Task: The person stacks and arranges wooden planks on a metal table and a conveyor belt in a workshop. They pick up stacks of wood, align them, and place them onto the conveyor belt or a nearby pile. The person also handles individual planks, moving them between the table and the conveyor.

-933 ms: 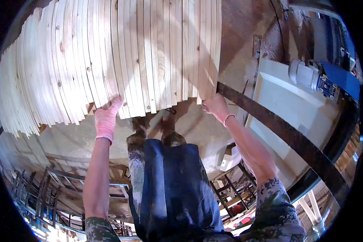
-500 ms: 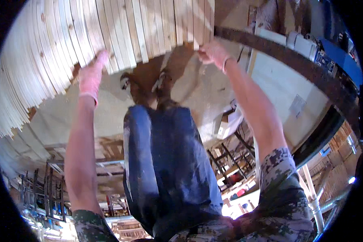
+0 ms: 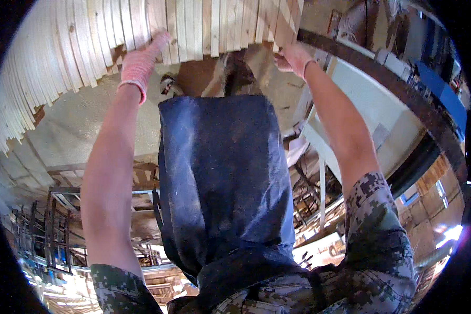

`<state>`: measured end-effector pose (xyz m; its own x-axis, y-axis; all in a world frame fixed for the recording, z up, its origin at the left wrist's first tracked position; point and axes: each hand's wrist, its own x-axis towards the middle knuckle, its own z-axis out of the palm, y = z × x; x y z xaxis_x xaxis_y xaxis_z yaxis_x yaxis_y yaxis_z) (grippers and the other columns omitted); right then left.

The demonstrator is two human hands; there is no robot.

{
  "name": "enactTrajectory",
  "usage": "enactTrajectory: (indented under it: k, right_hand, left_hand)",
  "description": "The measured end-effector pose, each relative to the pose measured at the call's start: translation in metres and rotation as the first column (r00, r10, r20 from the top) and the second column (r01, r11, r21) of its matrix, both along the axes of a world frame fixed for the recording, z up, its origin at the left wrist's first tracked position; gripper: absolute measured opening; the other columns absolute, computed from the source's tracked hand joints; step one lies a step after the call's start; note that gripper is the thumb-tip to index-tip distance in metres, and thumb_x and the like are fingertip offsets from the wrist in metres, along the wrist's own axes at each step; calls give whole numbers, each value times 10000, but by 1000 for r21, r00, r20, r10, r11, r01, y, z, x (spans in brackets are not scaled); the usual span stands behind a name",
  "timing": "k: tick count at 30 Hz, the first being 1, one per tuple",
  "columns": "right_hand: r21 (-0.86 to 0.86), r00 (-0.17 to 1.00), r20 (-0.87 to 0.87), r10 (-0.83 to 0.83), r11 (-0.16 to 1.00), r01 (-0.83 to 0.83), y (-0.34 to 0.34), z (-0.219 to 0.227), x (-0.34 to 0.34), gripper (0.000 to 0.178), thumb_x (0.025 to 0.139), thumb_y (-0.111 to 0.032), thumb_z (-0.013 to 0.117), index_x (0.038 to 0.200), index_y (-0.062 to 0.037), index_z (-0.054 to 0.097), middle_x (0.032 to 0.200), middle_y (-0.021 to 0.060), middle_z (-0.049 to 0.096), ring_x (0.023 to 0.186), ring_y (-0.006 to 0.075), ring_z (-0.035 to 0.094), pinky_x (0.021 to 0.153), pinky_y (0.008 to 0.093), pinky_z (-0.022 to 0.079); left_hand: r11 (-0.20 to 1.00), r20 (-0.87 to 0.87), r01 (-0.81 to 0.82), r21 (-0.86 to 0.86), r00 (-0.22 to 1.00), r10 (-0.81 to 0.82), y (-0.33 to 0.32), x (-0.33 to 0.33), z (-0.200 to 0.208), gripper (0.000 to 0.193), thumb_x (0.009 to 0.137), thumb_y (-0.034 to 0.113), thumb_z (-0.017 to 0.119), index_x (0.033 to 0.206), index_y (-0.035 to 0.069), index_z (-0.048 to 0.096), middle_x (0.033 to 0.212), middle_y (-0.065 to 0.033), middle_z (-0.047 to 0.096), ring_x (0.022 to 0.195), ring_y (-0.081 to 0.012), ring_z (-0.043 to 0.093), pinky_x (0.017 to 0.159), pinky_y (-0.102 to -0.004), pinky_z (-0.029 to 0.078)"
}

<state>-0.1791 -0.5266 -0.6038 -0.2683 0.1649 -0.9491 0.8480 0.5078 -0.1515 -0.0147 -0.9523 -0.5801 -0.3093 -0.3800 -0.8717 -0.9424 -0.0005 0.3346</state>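
A row of pale wooden strips lies side by side across the top of the view, their near ends uneven. My left hand, in a pink knit glove, is at the near ends left of the middle. Its thumb lies along the top of the strips, and the other fingers go out of sight at the ends. My right hand, gloved alike, is at the right end of the row. Its fingers are curled around the near ends of the outermost strips, their tips partly hidden.
A dark beam curves along the right, beside a pale panel. A dark apron covers my lap, with a shoe on the floor beyond it. Metal frames stand at the lower left. Blue equipment is at the far right.
The strips and both hands sit higher and further right in view. The apron now spreads over more of the floor and legs. Both hands stay at the strip ends.
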Motion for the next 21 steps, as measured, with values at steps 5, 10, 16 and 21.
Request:
enactTrajectory:
  k: [5, 10, 16, 21]
  right_hand:
    - [35, 967, 5, 256, 966, -256, -1, 2, -3, 74, 972, -29, 596, 1046, -28, 599, 869, 98, 671, 749, 233, 700, 621, 384, 569]
    - [73, 463, -306, 832, 505, -860, 51, -32, -1, 168, 956, -43, 626, 1123, -63, 632, 952, 81, 713, 834, 234, 735, 744, 415, 581]
    - [-109, 956, -295, 7, 993, -41, 4, -15, 18, 150, 948, -69, 652, 1091, -32, 677, 933, 117, 737, 803, 258, 742, 718, 395, 591]
    - [30, 981, -187, 47, 999, -42, -19, 4, 9, 157, 902, -98, 723, 1030, -14, 689, 867, 132, 729, 767, 223, 721, 645, 363, 563]
  left_hand:
    - [994, 41, -89, 68, 995, 87, 1, 4, -6, 1039, 772, 700, 823, 1441, -66, 609, 1480, -178, 607, 1341, -278, 563, 1132, -393, 423]
    - [994, 69, -106, -39, 992, 108, 6, 1, 0, 1250, 704, 765, 829, 1442, -193, 512, 1474, -293, 578, 1370, -355, 563, 1147, -424, 428]
    - [971, 22, -12, -238, 1000, 18, 10, 19, -11, 926, 790, 717, 793, 1272, -61, 654, 1164, -164, 640, 1072, -265, 599, 945, -391, 470]
    - [951, -106, -307, -31, 947, 302, 7, 26, -17, 484, 898, 583, 774, 1023, 117, 736, 797, 12, 637, 741, -114, 585, 695, -308, 483]
